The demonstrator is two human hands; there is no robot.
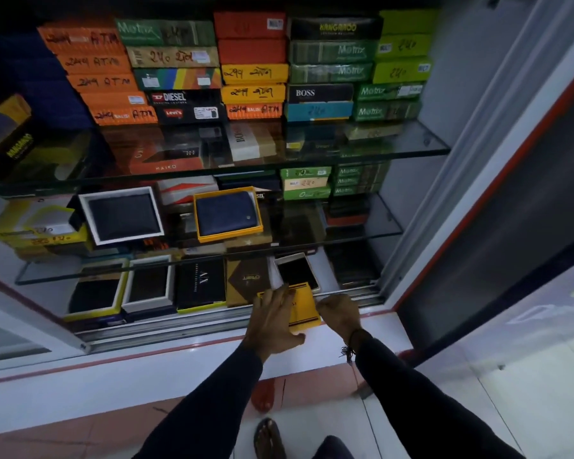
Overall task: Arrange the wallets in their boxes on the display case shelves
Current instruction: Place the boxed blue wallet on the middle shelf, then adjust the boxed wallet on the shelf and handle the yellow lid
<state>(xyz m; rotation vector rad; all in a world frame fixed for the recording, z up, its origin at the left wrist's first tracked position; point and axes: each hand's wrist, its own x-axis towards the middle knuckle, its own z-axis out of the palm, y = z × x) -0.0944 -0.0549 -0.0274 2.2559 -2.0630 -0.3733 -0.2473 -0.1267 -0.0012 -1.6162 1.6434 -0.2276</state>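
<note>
A yellow wallet box [304,306] lies at the front edge of the bottom shelf. My left hand [274,318] rests flat on its left part with fingers spread. My right hand [338,309] is curled at the box's right edge; whether it grips the box I cannot tell. Just behind the yellow box stands a white open box with a dark wallet [297,271]. On the middle shelf sit a blue wallet in a yellow box [227,213] and a dark wallet in a white box [121,215].
Stacks of closed coloured boxes [252,66] fill the top glass shelf [411,150]. More boxes line the bottom shelf, among them a black one [201,283] and a brown one [247,279]. The sliding door [497,193] stands open at right. My feet [267,435] are on the tiled floor.
</note>
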